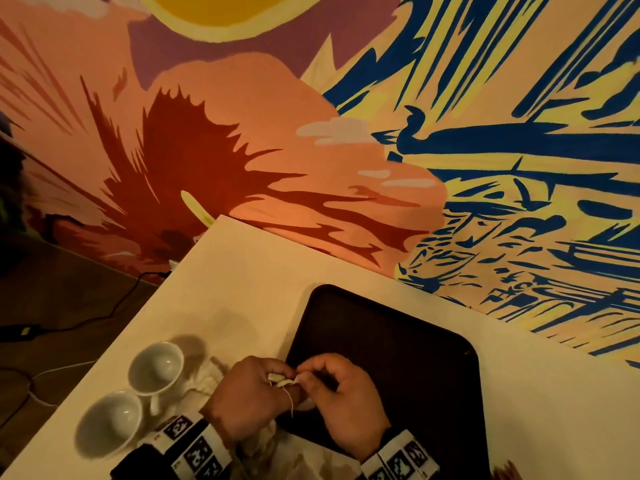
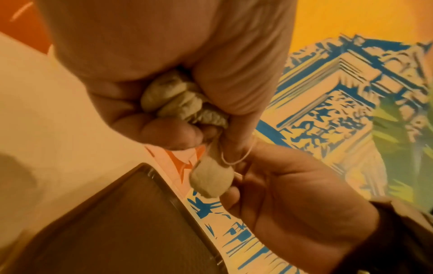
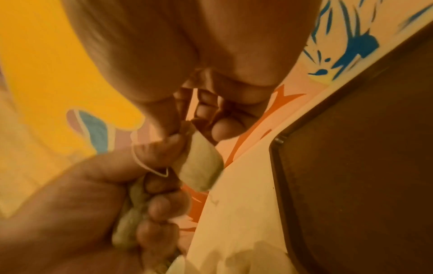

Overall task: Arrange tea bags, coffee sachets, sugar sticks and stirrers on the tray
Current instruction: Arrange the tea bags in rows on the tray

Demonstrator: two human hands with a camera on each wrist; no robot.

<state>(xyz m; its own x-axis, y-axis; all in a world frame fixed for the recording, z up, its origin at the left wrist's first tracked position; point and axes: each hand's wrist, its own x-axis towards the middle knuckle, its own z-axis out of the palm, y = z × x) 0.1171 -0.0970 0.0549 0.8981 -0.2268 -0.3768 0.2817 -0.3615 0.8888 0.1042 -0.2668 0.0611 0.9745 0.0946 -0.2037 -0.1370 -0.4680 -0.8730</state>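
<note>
left hand point(image 1: 247, 398): your grip's bunched round a clump of pale, crumpled paper tea bags point(image 2: 185, 103), so they don't scatter.
right hand point(image 1: 346, 400): grip's pinching one tea bag point(image 2: 211, 178) by the top, its thin white string point(image 3: 145, 165) looped over a finger; looks like you're teasing it loose from the clump.
tray point(image 1: 398, 358): dark, flat, rounded corners, right under your hands, nothing on it that I can see.
cups point(image 1: 156, 368): two white ceramic ones lying beside the tray.
table point(image 1: 249, 271): cream top, carries the lot.
</note>
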